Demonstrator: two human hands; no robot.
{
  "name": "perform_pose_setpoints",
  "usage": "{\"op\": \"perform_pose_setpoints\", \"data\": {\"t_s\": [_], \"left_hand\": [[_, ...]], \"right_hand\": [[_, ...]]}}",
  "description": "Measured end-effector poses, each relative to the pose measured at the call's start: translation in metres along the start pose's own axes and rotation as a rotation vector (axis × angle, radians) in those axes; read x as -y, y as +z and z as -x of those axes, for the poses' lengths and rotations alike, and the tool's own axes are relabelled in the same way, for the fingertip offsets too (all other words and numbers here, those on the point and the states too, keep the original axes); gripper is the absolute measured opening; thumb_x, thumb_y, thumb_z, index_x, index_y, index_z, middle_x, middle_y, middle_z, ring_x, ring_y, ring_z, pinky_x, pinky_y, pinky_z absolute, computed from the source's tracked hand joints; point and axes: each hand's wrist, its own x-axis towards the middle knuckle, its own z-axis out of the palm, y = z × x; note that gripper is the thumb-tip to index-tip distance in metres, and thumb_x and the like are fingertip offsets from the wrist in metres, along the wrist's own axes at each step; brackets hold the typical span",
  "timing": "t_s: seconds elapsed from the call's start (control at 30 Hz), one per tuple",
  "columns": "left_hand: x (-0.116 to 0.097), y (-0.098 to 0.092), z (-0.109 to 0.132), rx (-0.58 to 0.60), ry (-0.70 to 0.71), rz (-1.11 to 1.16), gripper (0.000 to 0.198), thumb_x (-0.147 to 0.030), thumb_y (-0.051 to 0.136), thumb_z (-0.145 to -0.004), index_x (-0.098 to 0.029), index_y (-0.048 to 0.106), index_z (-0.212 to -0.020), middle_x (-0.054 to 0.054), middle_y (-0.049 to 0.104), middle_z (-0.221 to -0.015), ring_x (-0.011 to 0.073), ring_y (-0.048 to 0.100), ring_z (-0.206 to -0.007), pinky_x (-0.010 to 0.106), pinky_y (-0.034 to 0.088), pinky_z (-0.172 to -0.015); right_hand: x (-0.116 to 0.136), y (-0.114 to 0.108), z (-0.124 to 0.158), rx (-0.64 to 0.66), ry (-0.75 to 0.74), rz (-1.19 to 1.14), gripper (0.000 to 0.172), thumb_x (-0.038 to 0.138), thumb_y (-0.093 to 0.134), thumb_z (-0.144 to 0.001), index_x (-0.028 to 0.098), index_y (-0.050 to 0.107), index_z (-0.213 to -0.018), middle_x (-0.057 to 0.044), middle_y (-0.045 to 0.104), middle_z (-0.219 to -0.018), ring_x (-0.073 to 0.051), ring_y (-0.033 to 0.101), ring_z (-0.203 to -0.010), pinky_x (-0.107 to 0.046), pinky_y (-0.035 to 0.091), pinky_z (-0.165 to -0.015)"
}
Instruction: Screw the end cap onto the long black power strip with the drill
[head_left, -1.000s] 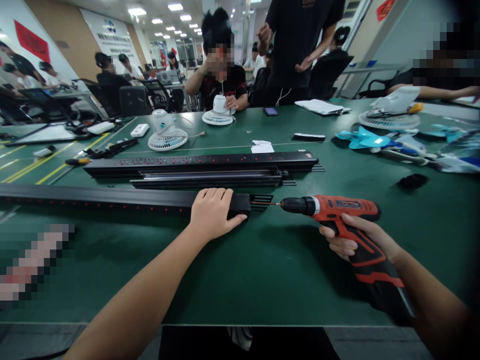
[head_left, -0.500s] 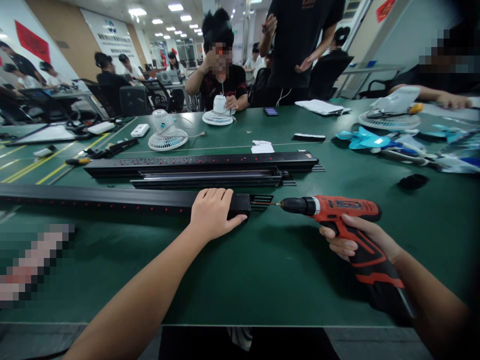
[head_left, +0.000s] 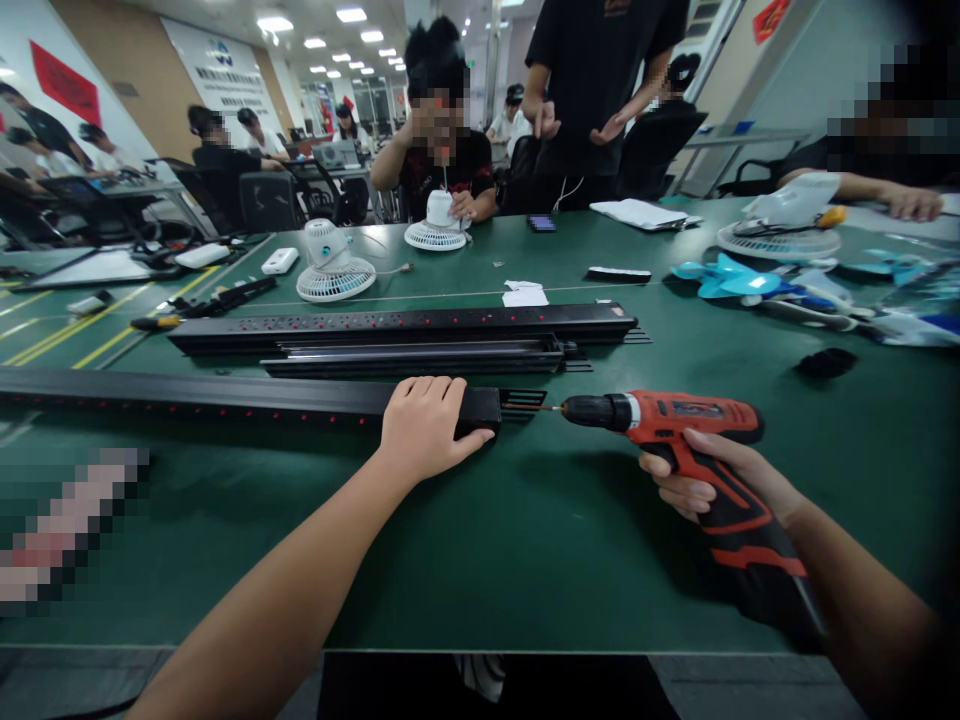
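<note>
My left hand (head_left: pixel 424 428) is wrapped over the right end of a long black metal bar (head_left: pixel 247 398) with a row of red dots along its side. The bar lies across the green table, and its left end runs out of view. In my right hand (head_left: pixel 720 475) is an orange and black cordless drill (head_left: pixel 694 415), held level by its grip. Its long thin bit (head_left: pixel 534 407) points left and reaches the bar's end, beside a flat slotted bracket (head_left: pixel 525 398). Whether the tip sits in a screw cannot be made out.
Behind the bar lie a second black bar with red dots (head_left: pixel 420 325) and a black channel piece (head_left: pixel 420 355). White fan heads (head_left: pixel 336 278) stand farther back. Blue fan blades (head_left: pixel 731 278) and a black lump (head_left: pixel 825 362) are at right. A person sits opposite, at another fan (head_left: pixel 436 234).
My hands, the drill and the bar hold almost the same position. Across the table, the standing person's raised hand has come down.
</note>
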Motion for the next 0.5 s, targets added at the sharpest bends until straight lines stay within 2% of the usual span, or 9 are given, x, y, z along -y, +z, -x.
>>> {"op": "perform_pose_setpoints", "data": {"t_s": [0.3, 0.5], "left_hand": [[0.0003, -0.0011, 0.0001, -0.004, 0.008, -0.017, 0.057, -0.065, 0.054, -0.085, -0.018, 0.059, -0.116, 0.012, 0.068, -0.107, 0.0309, 0.061, -0.101, 0.045, 0.042, -0.093], [-0.0002, -0.0006, -0.0001, 0.009, -0.004, -0.007, 0.057, -0.064, 0.054, -0.085, -0.017, 0.059, -0.116, 0.012, 0.068, -0.108, 0.031, 0.061, -0.103, 0.045, 0.041, -0.094]], "right_hand": [[-0.0004, -0.0026, 0.0006, -0.002, 0.004, -0.025, 0.039, 0.052, 0.057, -0.088, 0.014, 0.065, -0.085, 0.003, 0.041, -0.053, -0.011, 0.037, -0.047, -0.022, 0.045, -0.049], [0.0, -0.0052, 0.0003, 0.046, 0.004, -0.033, 0.041, 0.051, 0.056, -0.09, 0.012, 0.068, -0.087, 0.003, 0.042, -0.053, -0.01, 0.038, -0.048, -0.021, 0.047, -0.051]]}}
